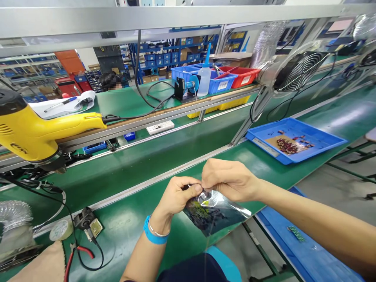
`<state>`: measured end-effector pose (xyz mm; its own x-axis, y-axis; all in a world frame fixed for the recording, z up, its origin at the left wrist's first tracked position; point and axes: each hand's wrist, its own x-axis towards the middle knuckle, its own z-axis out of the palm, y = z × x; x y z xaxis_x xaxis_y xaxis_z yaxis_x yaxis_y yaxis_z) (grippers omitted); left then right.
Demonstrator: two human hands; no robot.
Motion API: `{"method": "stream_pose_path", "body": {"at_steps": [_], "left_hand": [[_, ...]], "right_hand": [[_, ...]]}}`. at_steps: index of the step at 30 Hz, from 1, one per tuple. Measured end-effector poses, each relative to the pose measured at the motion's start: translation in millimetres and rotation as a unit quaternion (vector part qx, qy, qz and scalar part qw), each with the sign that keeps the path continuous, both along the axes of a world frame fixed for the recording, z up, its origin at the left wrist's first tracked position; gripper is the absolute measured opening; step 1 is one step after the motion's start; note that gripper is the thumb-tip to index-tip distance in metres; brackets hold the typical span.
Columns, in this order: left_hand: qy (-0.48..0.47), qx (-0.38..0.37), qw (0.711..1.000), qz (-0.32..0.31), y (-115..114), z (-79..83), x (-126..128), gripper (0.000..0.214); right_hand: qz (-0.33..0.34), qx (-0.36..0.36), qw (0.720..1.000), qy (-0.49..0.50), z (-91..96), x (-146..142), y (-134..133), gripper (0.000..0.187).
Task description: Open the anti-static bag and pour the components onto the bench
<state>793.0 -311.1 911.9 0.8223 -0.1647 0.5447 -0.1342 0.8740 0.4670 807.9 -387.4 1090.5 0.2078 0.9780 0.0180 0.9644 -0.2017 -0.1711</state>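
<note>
Both hands pinch the top of the bag: left hand [176,196], right hand [227,180], bag [214,213]. A hard pull could tear it and spill the parts on the table [123,219].

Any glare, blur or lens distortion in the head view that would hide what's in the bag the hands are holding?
Head view: glare streaks the clear plastic bag pinched at its top by the left hand and right hand, so its dark contents are unreadable; wide-angle distortion bows the overhead rail and conveyor edges; the yellow heat gun looks sharp; lighting is even with soft shadows.
</note>
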Motion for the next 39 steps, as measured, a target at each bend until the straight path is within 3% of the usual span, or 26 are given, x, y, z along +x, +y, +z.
{"method": "stream_pose_path", "body": {"at_steps": [3, 7, 11, 14, 17, 19, 21, 24, 26, 29, 33, 37, 39], "left_hand": [[-0.005, -0.045, 0.999, -0.030, -4.8, -0.8, 0.1, 0.029], [0.025, -0.051, 0.997, -0.056, -6.0, -2.3, 2.3, 0.039], [-0.033, 0.023, 0.993, -0.110, 3.2, 0.2, 6.8, 0.038], [-0.032, 0.103, 0.992, -0.059, 8.0, 3.7, 6.5, 0.035], [-0.022, 0.127, 0.992, -0.014, 6.2, 4.5, 3.2, 0.040], [-0.021, 0.138, 0.990, -0.019, 3.6, 4.1, 1.1, 0.042], [-0.022, 0.132, 0.991, -0.028, 1.2, 4.3, 0.2, 0.039], [-0.008, 0.064, 0.997, -0.044, -2.9, 6.7, 0.9, 0.024], [0.016, 0.010, 0.997, -0.072, -6.8, 8.8, 1.5, 0.022], [0.012, -0.041, 0.994, -0.096, -12.0, 9.8, 1.4, 0.026], [0.017, -0.002, 0.997, -0.073, -9.4, 6.6, 3.7, 0.031], [-0.036, 0.063, 0.987, -0.141, -0.1, 5.2, 9.3, 0.033], [-0.042, 0.088, 0.986, -0.137, 1.8, 6.6, 9.7, 0.028]], "right_hand": [[0.052, 0.064, 0.996, 0.014, -7.0, 1.9, -2.4, 0.024], [0.057, 0.089, 0.994, 0.024, -7.6, 4.7, -4.6, 0.022], [-0.022, 0.011, 0.998, 0.050, -0.9, 5.1, -6.7, 0.019], [-0.115, -0.056, 0.989, 0.075, 6.3, 3.6, -6.3, 0.004], [-0.200, -0.128, 0.968, 0.084, 11.7, 0.0, -7.0, 0.017], [-0.213, -0.146, 0.965, 0.044, 11.8, -3.7, -9.2, 0.015], [-0.175, -0.120, 0.977, -0.005, 8.5, -7.5, -12.5, 0.007], [-0.071, -0.025, 0.997, -0.019, -1.9, -10.8, -18.0, 0.018], [-0.014, 0.056, 0.998, -0.002, -10.5, -10.1, -22.1, 0.021], [0.018, 0.159, 0.986, 0.043, -22.5, -5.0, -29.1, 0.016], [-0.008, 0.217, 0.968, 0.129, -30.7, 1.6, -35.3, 0.014], [-0.080, 0.155, 0.974, 0.143, -27.7, 0.7, -34.7, 0.019], [-0.122, 0.119, 0.975, 0.143, -22.6, -1.2, -34.6, 0.019]]}}
